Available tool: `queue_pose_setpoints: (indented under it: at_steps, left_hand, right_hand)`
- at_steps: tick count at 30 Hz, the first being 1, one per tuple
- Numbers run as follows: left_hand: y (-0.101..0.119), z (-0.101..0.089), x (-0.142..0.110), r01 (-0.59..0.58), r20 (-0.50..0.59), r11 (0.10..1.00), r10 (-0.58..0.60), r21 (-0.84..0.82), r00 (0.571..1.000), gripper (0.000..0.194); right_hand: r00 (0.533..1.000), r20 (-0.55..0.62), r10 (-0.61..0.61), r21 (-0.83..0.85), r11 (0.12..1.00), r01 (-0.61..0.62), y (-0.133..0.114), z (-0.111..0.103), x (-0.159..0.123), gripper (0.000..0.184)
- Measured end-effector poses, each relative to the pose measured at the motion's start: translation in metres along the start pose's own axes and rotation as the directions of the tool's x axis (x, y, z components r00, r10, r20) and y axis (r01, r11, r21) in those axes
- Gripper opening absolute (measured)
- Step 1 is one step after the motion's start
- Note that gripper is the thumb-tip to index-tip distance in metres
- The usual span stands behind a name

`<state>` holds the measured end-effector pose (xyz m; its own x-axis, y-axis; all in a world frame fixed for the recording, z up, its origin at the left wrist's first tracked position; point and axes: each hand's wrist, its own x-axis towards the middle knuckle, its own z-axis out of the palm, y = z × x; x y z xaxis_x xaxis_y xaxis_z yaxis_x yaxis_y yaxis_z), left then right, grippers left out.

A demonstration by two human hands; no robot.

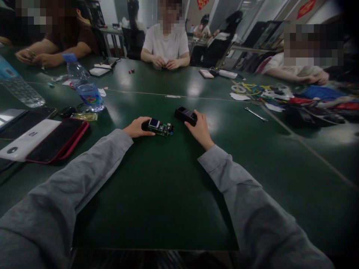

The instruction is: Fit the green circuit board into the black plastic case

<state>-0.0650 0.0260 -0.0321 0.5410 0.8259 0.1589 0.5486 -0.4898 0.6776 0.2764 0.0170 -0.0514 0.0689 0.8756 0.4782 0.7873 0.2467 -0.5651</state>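
My left hand point(136, 127) held one end of a green circuit board point(163, 129), pinched between thumb and fingers, and the other end stuck out with nothing to hold it. I thought that if my pinch got loose, the board could tip and bump down on the table point(154, 194). If I squeezed too hard, I might hurt the little screen point(154, 123), because it was right by my fingers. My right hand point(202, 129) was closed on the near end of a black case point(185, 115), thumb on one side and fingers on the other. The case looked smooth, so it might slip if I only held it by that end. The board and the case were close but not touching, so a quick move of either hand could knock them together and scrape the small parts. The board was at three o'clock from my left hand, and its bare end pointed toward my right hand. The case was at ten o'clock from my right hand and at two o'clock from the board. I could not tell if the board or the case was resting on the table or was a bit above it.
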Motion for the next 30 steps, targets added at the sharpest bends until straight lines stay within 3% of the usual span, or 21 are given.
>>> queue_pose_setpoints:
  at_steps: [4, 9, 14, 30]
  left_hand:
    - [-0.002, 0.001, 0.002, 0.008, -0.083, 0.99, 0.004, 0.142, 0.997, 0.068]
    - [0.002, 0.004, 0.003, 0.06, -0.068, 0.977, -0.047, 0.206, 0.997, 0.064]
    - [0.009, 0.002, 0.002, 0.111, -0.037, 0.976, -0.106, 0.186, 0.994, 0.064]
    - [0.01, -0.001, 0.0, 0.096, -0.032, 0.983, -0.092, 0.157, 0.995, 0.064]
  right_hand:
    - [0.998, 0.02, -0.055, 0.021, 0.998, 0.054, -0.002, -0.003, -0.001, 0.069]
    - [0.998, 0.02, -0.063, 0.031, 0.998, 0.063, -0.003, -0.004, -0.001, 0.061]
    - [0.997, 0.029, -0.067, 0.067, 0.996, 0.065, -0.003, -0.004, -0.001, 0.058]
    - [0.994, 0.058, -0.089, 0.086, 0.993, 0.084, -0.005, -0.003, -0.001, 0.062]
